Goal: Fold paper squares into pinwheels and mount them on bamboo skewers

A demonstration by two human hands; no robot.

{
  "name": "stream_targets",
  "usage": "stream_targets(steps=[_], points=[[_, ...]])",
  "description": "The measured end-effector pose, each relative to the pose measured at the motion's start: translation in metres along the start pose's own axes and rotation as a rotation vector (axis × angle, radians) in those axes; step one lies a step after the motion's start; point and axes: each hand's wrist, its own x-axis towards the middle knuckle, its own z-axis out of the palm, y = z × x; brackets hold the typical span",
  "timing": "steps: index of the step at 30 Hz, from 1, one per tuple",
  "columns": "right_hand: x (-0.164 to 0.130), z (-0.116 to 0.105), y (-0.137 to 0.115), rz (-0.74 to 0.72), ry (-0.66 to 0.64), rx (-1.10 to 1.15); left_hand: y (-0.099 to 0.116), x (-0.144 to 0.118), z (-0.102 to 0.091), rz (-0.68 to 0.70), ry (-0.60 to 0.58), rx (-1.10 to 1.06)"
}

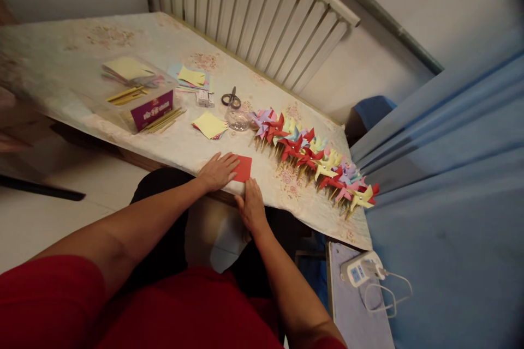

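A square of red paper (243, 169) lies flat at the front edge of the table. My left hand (219, 170) rests on its left side, fingers stretched out and lying flat. At the paper's lower right corner is my right hand (252, 204), fingers extended and thumb apart. Just beyond the paper sits a stack of cut paper squares (210, 125) with yellow on top. Beside that stack is a clear bag of small pins (238, 120). Black-handled scissors (231, 100) lie farther back. Several paper pinwheels (307, 155) on sticks are lined up to the right.
A clear plastic box (153, 110) with a purple label holds wooden sticks and paper at the left. Behind it are more paper sheets (191, 76) and a small box (204, 99). A radiator (254, 16) borders the back; a blue curtain (446, 185) hangs at right, near a power strip (362, 269).
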Motion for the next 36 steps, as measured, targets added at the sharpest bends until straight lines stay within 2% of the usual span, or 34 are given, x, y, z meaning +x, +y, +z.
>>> stream_targets(steps=[3,6,10,17,25,31,36], points=[[0.023,-0.006,0.0,-0.076,0.058,0.053,0.001,-0.001,-0.003,0.001,-0.011,0.003],[0.052,-0.004,-0.003,-0.131,-0.019,0.046,0.002,-0.002,-0.006,-0.001,-0.026,-0.006],[0.075,0.007,-0.001,-0.091,-0.091,-0.03,0.002,-0.002,-0.006,-0.009,-0.015,-0.019],[0.081,0.006,0.01,-0.066,-0.161,-0.069,-0.002,-0.002,0.003,0.013,-0.003,0.051],[0.094,0.001,0.014,-0.016,-0.188,-0.054,-0.002,-0.001,0.003,0.01,0.034,0.071],[0.092,0.005,0.015,0.027,-0.133,-0.091,-0.001,0.0,0.001,-0.01,0.016,0.072],[0.077,0.007,0.022,0.042,-0.077,-0.147,-0.001,0.001,0.001,-0.008,-0.004,0.07]])
